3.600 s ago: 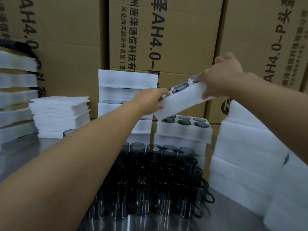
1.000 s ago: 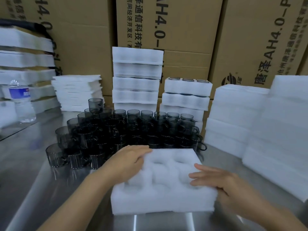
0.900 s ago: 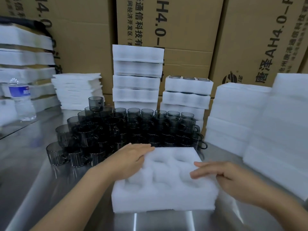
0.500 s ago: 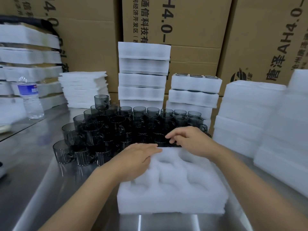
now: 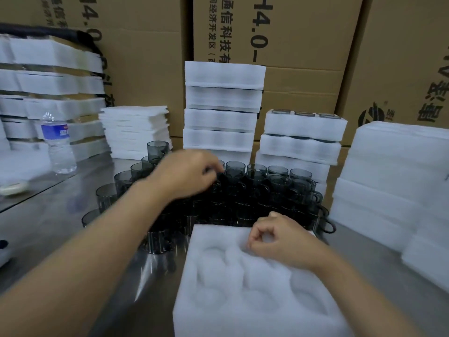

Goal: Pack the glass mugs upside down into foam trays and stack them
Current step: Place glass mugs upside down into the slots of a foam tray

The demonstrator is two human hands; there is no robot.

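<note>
An empty white foam tray (image 5: 255, 293) with several round pockets lies on the steel table (image 5: 48, 227) right in front of me. Behind it stands a dense cluster of dark smoked glass mugs (image 5: 274, 186), upright, some stacked. My left hand (image 5: 187, 173) reaches over the cluster, its fingers curled around the rim or handle of a mug in the middle; the grip is blurred. My right hand (image 5: 274, 239) hovers over the tray's far edge, fingers curled in, nothing visible in them.
Filled trays are stacked behind the mugs: a short stack (image 5: 303, 132) showing mug bottoms on top and a taller stack (image 5: 223, 98). Empty foam piles (image 5: 393, 171) fill the right. Thin foam sheets (image 5: 136, 132), a water bottle (image 5: 58, 144) and cardboard boxes (image 5: 291, 45) stand behind.
Both hands left the tray they had set down. My left hand lifted off it and reached into the mugs. My right hand went to the mugs, then drew back over the tray's far edge.
</note>
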